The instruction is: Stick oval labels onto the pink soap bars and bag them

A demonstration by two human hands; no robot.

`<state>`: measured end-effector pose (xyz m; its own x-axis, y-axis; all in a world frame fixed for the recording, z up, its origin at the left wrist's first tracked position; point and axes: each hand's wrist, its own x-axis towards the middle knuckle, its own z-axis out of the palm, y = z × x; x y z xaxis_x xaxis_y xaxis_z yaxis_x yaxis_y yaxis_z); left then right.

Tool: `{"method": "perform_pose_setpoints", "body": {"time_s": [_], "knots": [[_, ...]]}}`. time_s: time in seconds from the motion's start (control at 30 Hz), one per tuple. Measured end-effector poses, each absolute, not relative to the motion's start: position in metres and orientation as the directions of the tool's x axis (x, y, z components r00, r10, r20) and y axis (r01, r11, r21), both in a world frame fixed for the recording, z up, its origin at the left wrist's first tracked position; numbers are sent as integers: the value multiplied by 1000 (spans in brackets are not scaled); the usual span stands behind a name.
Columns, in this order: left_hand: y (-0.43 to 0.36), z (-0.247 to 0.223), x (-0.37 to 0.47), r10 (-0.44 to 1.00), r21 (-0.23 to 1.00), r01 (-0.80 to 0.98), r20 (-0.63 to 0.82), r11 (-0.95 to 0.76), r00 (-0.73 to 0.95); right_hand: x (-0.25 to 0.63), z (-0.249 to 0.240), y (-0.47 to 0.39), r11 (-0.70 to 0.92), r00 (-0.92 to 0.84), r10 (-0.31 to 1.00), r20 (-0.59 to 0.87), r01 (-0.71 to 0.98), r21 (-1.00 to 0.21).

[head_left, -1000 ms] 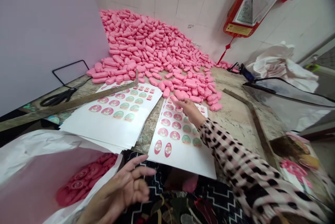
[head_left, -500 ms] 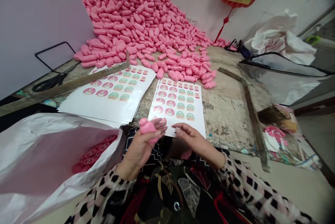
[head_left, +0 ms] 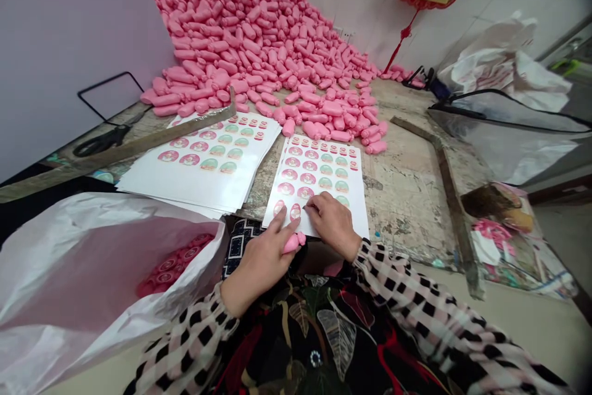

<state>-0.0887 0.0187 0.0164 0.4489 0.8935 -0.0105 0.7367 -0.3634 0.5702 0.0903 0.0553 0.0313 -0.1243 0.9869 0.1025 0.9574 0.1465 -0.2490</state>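
Observation:
My left hand (head_left: 266, 254) holds a small pink sausage-shaped piece (head_left: 292, 243) low under its palm, with a knotted-looking end showing. Its outstretched index and middle fingers press on the lower edge of a white sticker sheet (head_left: 324, 222). My right hand (head_left: 332, 222) is on the same sheet, thumb and fingertips pinched beside an oval pink sticker (head_left: 295, 211). Whatever lies between those fingertips is too small to make out. Rows of pink and green stickers cover the sheet above both hands.
Pink sausage-shaped pieces form a big heap (head_left: 240, 44) at the back. Left of my sheet lie a stack of sticker sheets (head_left: 198, 182), a wooden strip (head_left: 115, 153) and black scissors (head_left: 104, 139). A white bag (head_left: 60, 259) with pink labelled pieces stands front left. Another wooden strip (head_left: 446, 179) lies right.
My left hand has turned palm down, taking the pink piece lower and laying fingers on the sheet. My right hand has moved onto the sheet and pinched its fingers. The view shifted slightly.

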Motion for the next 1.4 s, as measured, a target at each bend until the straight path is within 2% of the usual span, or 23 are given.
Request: {"method": "perform_pose_setpoints", "body": {"time_s": [0.13,0.33,0.5,0.63,0.77,0.97,1.03,1.17,1.27,1.4], "knots": [[16,16,-86,887,455,810,-84,-370,453,90,33,57,156,-144,987,69,959,-236],[17,13,-86,877,422,811,-74,-404,475,91,35,60,178,-170,984,58,959,-221],[19,8,-85,882,426,817,-87,-387,463,93,32,58,173,-171,985,34,930,-323],[20,8,-83,883,428,818,-91,-384,461,87,24,51,75,-63,997,42,892,-447],[20,8,-82,884,444,809,-73,-386,462,80,20,47,-2,26,999,43,872,-489],[19,5,-83,887,476,790,-42,-386,459,77,29,59,-75,55,997,-58,897,-436],[19,5,-83,889,486,785,-34,-384,457,74,35,60,-22,17,1000,-18,923,-383],[20,7,-83,887,488,788,-57,-376,459,68,55,57,143,-97,981,169,948,-286],[21,6,-85,882,512,773,-60,-375,468,73,66,61,130,-42,972,233,918,-375],[17,10,-93,891,645,674,24,-361,454,96,62,74,-1,96,987,125,798,-603]]}}
